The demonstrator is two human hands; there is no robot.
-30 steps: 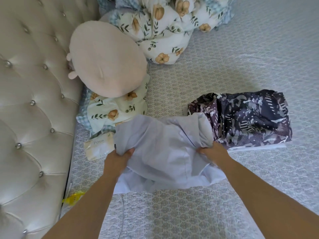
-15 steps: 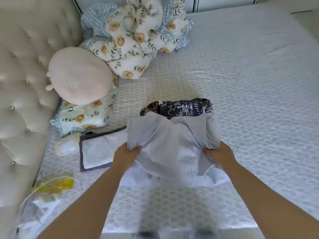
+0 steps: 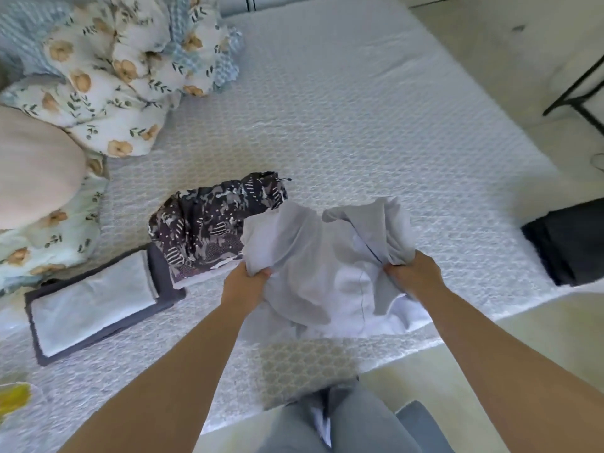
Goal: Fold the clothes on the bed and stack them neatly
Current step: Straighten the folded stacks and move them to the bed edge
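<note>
A pale lilac-white garment (image 3: pixel 330 266) hangs bunched above the near edge of the bed (image 3: pixel 359 125). My left hand (image 3: pixel 245 286) grips its left side and my right hand (image 3: pixel 413 276) grips its right side, both with fingers curled into the cloth. Just left of it a dark patterned garment (image 3: pixel 209 223) lies folded on the bed. Its near edge rests on a flat folded white and dark grey piece (image 3: pixel 94 299). A dark folded item (image 3: pixel 568 240) sits at the bed's right edge.
Floral bedding (image 3: pixel 130 70) is heaped at the far left, with a round beige cushion (image 3: pixel 36 171) on a floral pillow. A yellow packet (image 3: pixel 13 397) shows at the lower left. A black metal frame (image 3: pixel 581 89) stands on the floor to the right.
Both hands have carried the pale garment to the right, off the dark patterned garment, which now lies uncovered at its left. The view has shifted right, showing the bed's edge and the floor.
</note>
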